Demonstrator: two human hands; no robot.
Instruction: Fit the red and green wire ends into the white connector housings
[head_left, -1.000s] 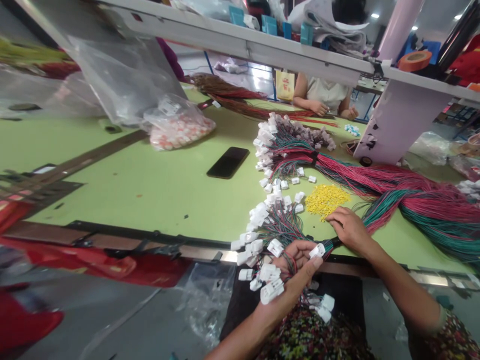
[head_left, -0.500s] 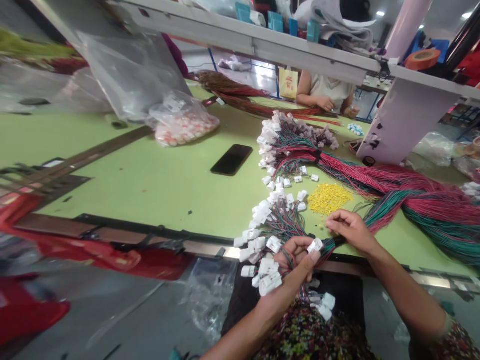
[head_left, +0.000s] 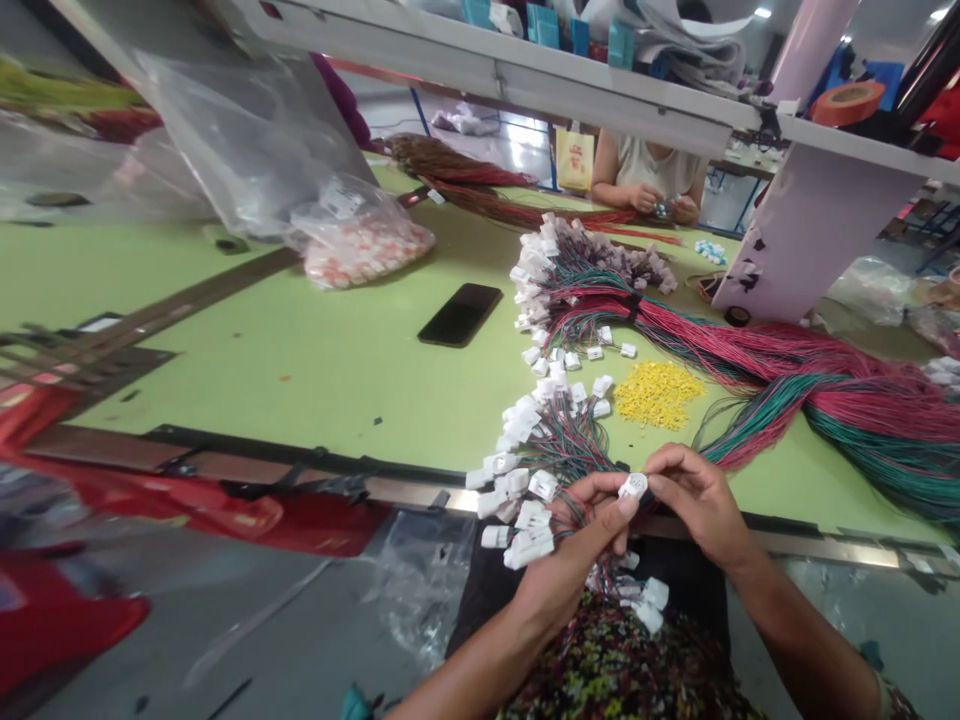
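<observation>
My left hand (head_left: 577, 545) is closed round a bunch of red and green wires with white connectors (head_left: 525, 530) at the table's near edge, and its thumb and forefinger pinch one white connector (head_left: 632, 486). My right hand (head_left: 690, 490) meets it from the right, fingertips pinched at that same connector. Whatever small part sits between its fingers is too small to see. A pile of small yellow pieces (head_left: 658, 393) lies on the green table (head_left: 315, 370) just beyond my hands. The long wire bundle (head_left: 825, 400) runs off to the right.
A black phone (head_left: 459, 314) lies mid-table. A bag of pink-white parts (head_left: 360, 250) and clear plastic bags sit at the back left. Another wired connector bunch (head_left: 577, 275) lies behind. A person's hands (head_left: 660, 200) work across the table under a shelf (head_left: 525, 75).
My right hand has left the spot beside the yellow pile and come back toward me to the connector in my left hand's fingertips. The left hand stayed roughly in place.
</observation>
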